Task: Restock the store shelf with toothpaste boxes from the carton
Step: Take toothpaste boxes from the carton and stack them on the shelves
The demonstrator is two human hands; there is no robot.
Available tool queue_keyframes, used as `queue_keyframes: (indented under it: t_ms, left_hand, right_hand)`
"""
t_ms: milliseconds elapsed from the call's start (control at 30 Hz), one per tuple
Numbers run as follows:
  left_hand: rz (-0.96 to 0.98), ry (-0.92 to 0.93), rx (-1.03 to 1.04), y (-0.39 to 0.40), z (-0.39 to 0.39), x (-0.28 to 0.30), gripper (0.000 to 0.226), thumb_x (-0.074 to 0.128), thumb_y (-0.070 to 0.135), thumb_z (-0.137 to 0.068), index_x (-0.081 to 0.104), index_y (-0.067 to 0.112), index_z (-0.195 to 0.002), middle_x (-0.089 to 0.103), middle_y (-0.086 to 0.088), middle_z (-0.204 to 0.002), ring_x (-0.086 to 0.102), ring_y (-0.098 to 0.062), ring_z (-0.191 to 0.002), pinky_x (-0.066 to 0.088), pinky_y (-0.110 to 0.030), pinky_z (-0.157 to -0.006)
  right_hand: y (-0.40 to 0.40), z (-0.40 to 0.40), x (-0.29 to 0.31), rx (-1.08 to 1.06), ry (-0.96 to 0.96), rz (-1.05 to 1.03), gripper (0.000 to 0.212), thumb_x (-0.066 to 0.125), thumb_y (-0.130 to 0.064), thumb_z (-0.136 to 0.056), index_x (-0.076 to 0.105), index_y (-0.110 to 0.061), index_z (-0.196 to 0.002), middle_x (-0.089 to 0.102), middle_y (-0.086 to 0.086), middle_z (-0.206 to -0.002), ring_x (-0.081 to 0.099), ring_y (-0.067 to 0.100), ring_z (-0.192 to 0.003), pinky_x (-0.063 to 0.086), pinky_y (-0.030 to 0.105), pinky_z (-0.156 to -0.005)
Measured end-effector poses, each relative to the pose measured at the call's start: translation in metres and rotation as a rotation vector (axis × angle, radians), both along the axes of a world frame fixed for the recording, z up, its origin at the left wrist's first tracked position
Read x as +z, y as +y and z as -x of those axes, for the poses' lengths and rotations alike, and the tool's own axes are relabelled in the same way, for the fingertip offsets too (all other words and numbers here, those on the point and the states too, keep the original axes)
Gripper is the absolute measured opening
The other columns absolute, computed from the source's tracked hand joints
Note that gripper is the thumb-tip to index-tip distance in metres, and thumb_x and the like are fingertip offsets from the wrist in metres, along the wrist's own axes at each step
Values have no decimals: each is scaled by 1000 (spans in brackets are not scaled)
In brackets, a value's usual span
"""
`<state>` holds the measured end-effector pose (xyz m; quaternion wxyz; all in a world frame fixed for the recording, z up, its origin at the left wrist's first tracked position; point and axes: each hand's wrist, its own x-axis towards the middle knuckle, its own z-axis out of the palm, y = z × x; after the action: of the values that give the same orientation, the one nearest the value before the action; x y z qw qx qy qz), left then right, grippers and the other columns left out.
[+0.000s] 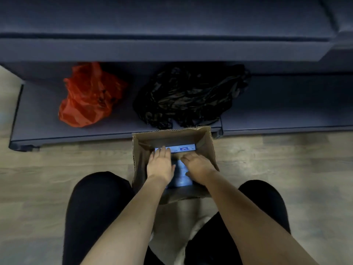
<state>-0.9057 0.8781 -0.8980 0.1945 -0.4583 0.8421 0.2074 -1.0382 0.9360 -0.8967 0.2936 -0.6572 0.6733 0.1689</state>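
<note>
An open brown carton (207, 148) stands on the floor between my knees, against the front edge of the bottom shelf (47, 119). Blue toothpaste boxes (183, 148) lie stacked inside it. Both my hands reach into the carton. My left hand (161, 163) lies flat on the boxes with fingers straight, its fingertips on the far box. My right hand (196, 167) rests over the boxes on the right with fingers bent down among them; whether it grips one is hidden.
On the dark bottom shelf lie a red plastic bag (87, 96) at the left and a crumpled black plastic bag (191, 96) behind the carton. An upper shelf (172, 48) overhangs. Wooden floor (277, 165) spreads on both sides.
</note>
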Motion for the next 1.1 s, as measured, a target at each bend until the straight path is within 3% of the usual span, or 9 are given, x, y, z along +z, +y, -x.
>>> queue_keyframes:
  t_ms: [133, 267, 367, 467, 633, 733, 833, 933, 1100]
  left_hand:
    - [-60, -117, -103, -13, 16, -67, 63, 49, 29, -94, 23, 8, -146, 28, -10, -151, 26, -25, -139, 17, -36, -116]
    - [-72, -216, -177, -21, 16, -116, 54, 54, 27, -91, 37, 10, -139, 40, -8, -143, 33, -23, -134, 21, -34, -113]
    - [-69, -259, -202, -24, 10, -141, 55, 57, 26, -90, 37, 10, -139, 39, -8, -143, 31, -23, -135, 19, -35, -114]
    - [-78, -281, -180, -26, 5, -157, 55, 56, 26, -90, 36, 9, -139, 37, -9, -144, 30, -24, -136, 19, -37, -114]
    - [-124, -305, -157, -27, 4, -174, 52, 49, 18, -94, 32, 8, -142, 35, -11, -146, 29, -26, -138, 23, -35, -114]
    - [-155, -308, -191, -25, 2, -181, 52, 42, 6, -94, 31, 12, -144, 36, -10, -146, 30, -26, -137, 27, -34, -111]
    - [-160, -359, -280, -22, 3, -184, 54, 37, 0, -95, 25, 11, -146, 34, -12, -146, 33, -28, -135, 30, -35, -108]
    - [-147, -378, -321, -19, 0, -189, 61, 39, -2, -93, 19, 13, -149, 31, -10, -148, 34, -28, -134, 30, -34, -108]
    - [-137, -378, -329, -18, -4, -193, 68, 43, -2, -92, 14, 17, -150, 27, -8, -150, 33, -28, -134, 31, -34, -107]
  right_hand:
    - [-19, 3, -63, -47, 63, -118, 40, 57, -17, -92, 48, -10, -131, 49, 12, -137, 48, 28, -124, 40, 33, -101]
    - [-18, 5, -108, -72, 78, -168, 31, 44, -10, -97, 54, -5, -126, 52, 14, -133, 51, 29, -121, 43, 33, -97]
    - [-15, 3, -129, -52, 79, -177, 36, 43, -9, -98, 46, -6, -133, 46, 13, -138, 46, 28, -126, 39, 36, -101]
    - [-12, 0, -148, -144, 70, -147, 54, 48, -7, -94, 30, -8, -145, 35, 13, -147, 36, 28, -134, 33, 37, -107]
    - [-3, -1, -171, -227, 66, -66, 58, 36, -7, -98, 11, -7, -151, 22, 14, -154, 25, 29, -140, 22, 35, -115]
    - [7, 4, -179, -298, 31, -115, 53, 37, -12, -100, 19, -6, -149, 34, 19, -147, 38, 32, -131, 32, 39, -107]
    - [15, 6, -184, -369, 16, -129, 73, 48, -2, -93, 5, -7, -152, 29, 18, -147, 38, 33, -130, 34, 37, -104]
    - [21, 5, -189, -385, 65, -134, 80, 52, -1, -91, 2, -12, -153, 37, 20, -138, 44, 32, -120, 38, 36, -95]
    - [22, 0, -198, -344, 91, -146, 77, 43, 0, -95, -3, -21, -153, 48, 18, -121, 51, 25, -99, 36, 33, -72]
